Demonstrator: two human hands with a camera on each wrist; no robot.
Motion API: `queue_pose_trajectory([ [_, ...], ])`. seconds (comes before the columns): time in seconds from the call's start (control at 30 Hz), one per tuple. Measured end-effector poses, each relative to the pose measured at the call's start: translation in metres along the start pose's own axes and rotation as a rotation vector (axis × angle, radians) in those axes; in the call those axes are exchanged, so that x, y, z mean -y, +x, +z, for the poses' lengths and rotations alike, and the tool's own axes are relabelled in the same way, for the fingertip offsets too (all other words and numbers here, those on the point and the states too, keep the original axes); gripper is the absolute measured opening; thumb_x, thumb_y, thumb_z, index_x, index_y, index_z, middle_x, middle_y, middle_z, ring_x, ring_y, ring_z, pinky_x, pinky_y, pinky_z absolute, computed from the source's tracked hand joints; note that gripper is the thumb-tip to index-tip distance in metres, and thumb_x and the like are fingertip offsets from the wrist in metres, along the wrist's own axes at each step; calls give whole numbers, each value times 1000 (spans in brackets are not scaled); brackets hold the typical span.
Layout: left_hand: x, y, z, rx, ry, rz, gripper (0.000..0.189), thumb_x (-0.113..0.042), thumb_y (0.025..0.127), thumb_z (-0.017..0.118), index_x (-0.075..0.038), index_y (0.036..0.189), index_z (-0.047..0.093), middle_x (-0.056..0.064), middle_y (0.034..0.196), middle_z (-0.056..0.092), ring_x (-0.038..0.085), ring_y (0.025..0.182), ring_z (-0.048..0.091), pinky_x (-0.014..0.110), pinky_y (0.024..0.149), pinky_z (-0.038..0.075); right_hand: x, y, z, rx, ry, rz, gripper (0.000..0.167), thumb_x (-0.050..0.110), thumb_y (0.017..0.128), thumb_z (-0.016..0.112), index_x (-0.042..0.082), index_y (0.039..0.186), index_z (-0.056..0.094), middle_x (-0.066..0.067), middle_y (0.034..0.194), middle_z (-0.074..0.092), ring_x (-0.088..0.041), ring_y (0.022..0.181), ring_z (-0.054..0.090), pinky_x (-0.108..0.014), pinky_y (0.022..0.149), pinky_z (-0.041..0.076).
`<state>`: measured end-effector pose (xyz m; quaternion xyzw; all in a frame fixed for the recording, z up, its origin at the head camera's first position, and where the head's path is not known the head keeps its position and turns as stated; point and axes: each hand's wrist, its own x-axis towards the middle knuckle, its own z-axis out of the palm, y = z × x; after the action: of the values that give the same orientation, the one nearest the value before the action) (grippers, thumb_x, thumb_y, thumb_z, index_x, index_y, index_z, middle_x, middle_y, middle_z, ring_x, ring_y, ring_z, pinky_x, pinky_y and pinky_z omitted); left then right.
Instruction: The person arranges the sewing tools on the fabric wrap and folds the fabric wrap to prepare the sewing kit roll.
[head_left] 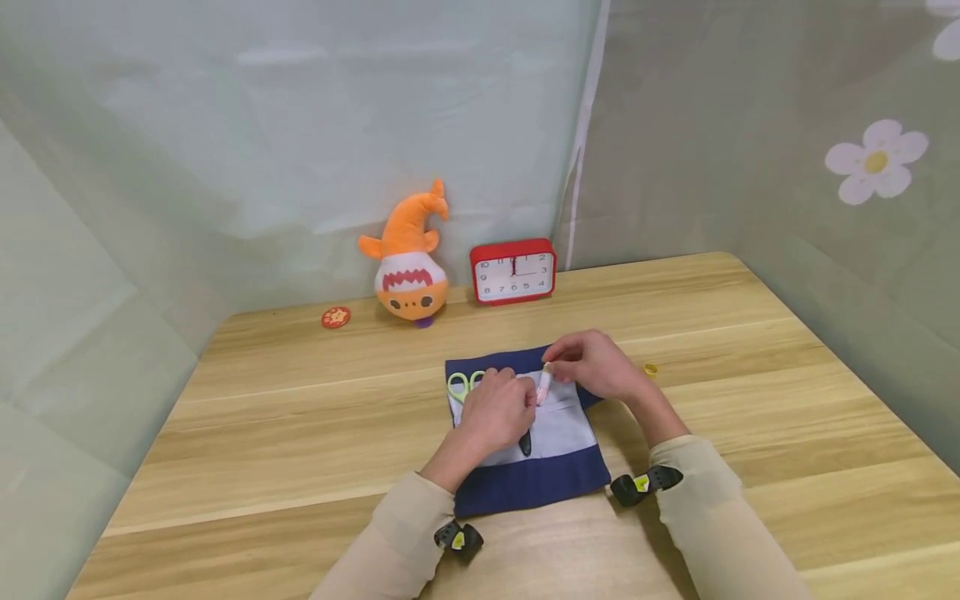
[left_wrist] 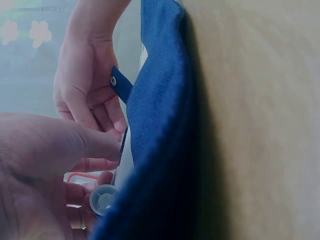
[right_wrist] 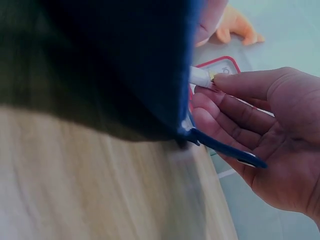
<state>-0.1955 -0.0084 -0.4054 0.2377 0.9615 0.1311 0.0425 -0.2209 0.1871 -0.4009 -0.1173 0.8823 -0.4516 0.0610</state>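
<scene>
Pale tube (head_left: pixel 543 390) near frame centre
My right grip (head_left: pixel 591 364) pinches its top; my left grip's (head_left: pixel 498 410) hold, I cannot tell.

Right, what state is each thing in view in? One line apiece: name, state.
Cloth pouch, unfolded
Snap strap, unfastened
Scissors, open or shut unclear
Pale tube, pinched by right hand
Left hand, fingers curled
Black item, partly covered
Clock, upright
Plush toy, head down
Red badge, lying flat
Yellow ring, on table
</scene>
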Motion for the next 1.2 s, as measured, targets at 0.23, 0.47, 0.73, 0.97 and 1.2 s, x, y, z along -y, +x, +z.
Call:
queue_pose_trajectory([
  [0.23,1,1,1,8,12,22,19,-21,100,70,-19,81,64,1,82,58,22,84,50,32,69,39,0,3,3,28,-11,-42,15,6,100,68,2,112,76,-10,100,75,-20,80,65,-34,76,55],
  [0.47,0,0,1,13,33,23,15,-25,104,67,-16,92,69,3,89,60,23,86,49,31,67,41,5,3,3,59,-31,-38,15,7,101,66,5,113,75,-9,103,74,-22,81,65,-33,76,57],
  [0.73,-1,0,1,20,48,15,18,-27,106,63,-12,104,72,7,97,65,23,89,52,32,69,44,9,5,6,87,-59,-48,14,7,103,64,4,113,73,-10,104,72,-21,82,64,-33,74,55],
  [0.97,0,-1,2,8,67,15,22,-27,108,59,-10,110,72,9,104,67,25,93,56,35,72,50,15,6,12,76,-217,-67,12,4,103,63,6,109,73,-8,100,72,-20,86,62,-34,78,54],
  [1.2,0,-3,2,-6,89,39,25,-26,109,56,-7,111,72,10,107,68,27,95,58,37,73,54,19,6,19,87,-257,-77,13,2,102,63,6,109,74,-7,95,71,-17,79,62,-30,71,53],
])
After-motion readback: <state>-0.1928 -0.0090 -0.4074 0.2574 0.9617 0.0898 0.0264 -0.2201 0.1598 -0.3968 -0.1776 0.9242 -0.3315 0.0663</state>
